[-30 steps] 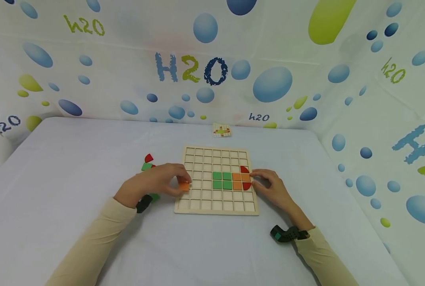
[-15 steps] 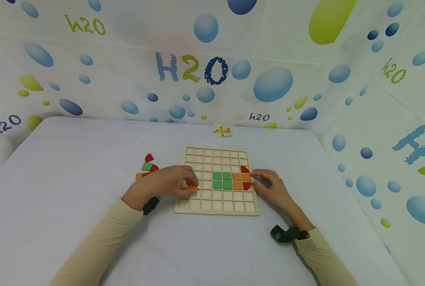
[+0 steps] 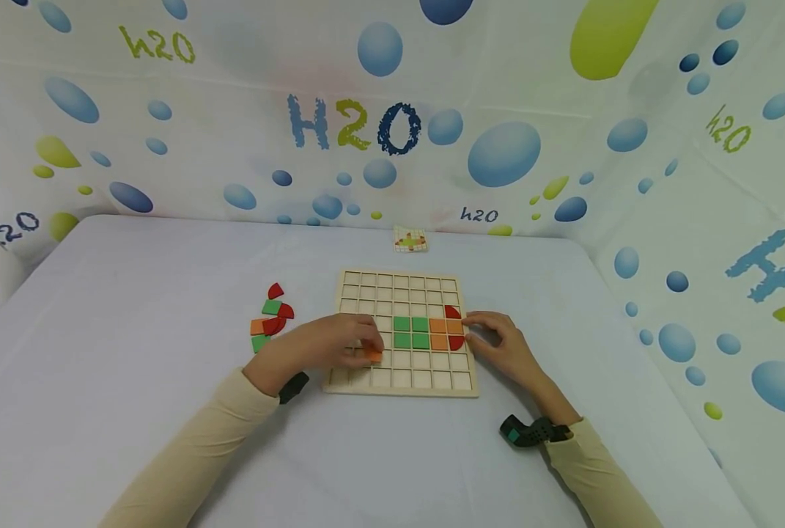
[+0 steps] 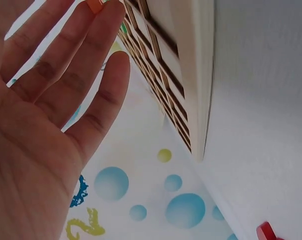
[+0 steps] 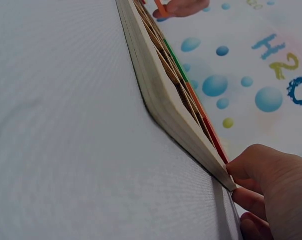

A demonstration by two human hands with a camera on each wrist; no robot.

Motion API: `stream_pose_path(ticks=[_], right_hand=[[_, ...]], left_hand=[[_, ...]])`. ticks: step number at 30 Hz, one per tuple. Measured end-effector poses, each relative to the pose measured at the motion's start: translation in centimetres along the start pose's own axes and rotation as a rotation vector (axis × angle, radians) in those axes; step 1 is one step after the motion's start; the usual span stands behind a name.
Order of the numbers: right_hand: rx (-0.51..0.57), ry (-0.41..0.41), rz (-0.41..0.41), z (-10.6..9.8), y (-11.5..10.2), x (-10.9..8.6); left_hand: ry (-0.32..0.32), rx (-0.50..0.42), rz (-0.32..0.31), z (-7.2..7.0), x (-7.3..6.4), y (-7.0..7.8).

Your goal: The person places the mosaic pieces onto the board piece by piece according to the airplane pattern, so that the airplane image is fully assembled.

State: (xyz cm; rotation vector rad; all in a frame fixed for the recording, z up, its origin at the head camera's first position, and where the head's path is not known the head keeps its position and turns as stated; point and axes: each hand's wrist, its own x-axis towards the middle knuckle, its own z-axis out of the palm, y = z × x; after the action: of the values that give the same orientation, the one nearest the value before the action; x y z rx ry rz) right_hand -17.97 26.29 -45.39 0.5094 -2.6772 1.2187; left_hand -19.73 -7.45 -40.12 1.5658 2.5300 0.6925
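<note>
Over the left-middle squares of a wooden grid board [image 3: 402, 378], my left hand [image 3: 329, 343] pinches an orange square tile [image 3: 373, 356]. Part of that orange tile [image 4: 95, 5] shows at the fingertips in the left wrist view. My right hand [image 3: 503, 348] holds the right edge of the board with thumb and fingers; the board's rim [image 5: 175, 120] lies against them in the right wrist view. Set in the grid are several green squares [image 3: 410, 333], three orange squares [image 3: 438, 342] and two red rounded pieces [image 3: 456, 342], one above and one below at the right.
Left of the board lies a loose group of red rounded pieces [image 3: 275, 291], green squares [image 3: 271, 307] and an orange square [image 3: 257, 327]. A small pattern card [image 3: 410, 240] lies behind the board on the white-covered table [image 3: 168, 293]. A printed curtain [image 3: 234, 110] hangs behind.
My left hand has moved right across the board with the orange tile, from its left edge to the third column or so. The right hand stays at the board's edge.
</note>
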Motion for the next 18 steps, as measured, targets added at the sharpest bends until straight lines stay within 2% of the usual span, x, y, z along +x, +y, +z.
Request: stream_pose_path(ticks=[8, 18], right_hand=[[0.013, -0.007, -0.009, -0.1, 0.1, 0.0], [0.024, -0.014, -0.023, -0.1, 0.3, 0.0]], left_hand=[[-0.025, 0.022, -0.060, 0.6, 0.5, 0.5], [0.007, 0.051, 0.013, 1.0, 1.2, 0.8]])
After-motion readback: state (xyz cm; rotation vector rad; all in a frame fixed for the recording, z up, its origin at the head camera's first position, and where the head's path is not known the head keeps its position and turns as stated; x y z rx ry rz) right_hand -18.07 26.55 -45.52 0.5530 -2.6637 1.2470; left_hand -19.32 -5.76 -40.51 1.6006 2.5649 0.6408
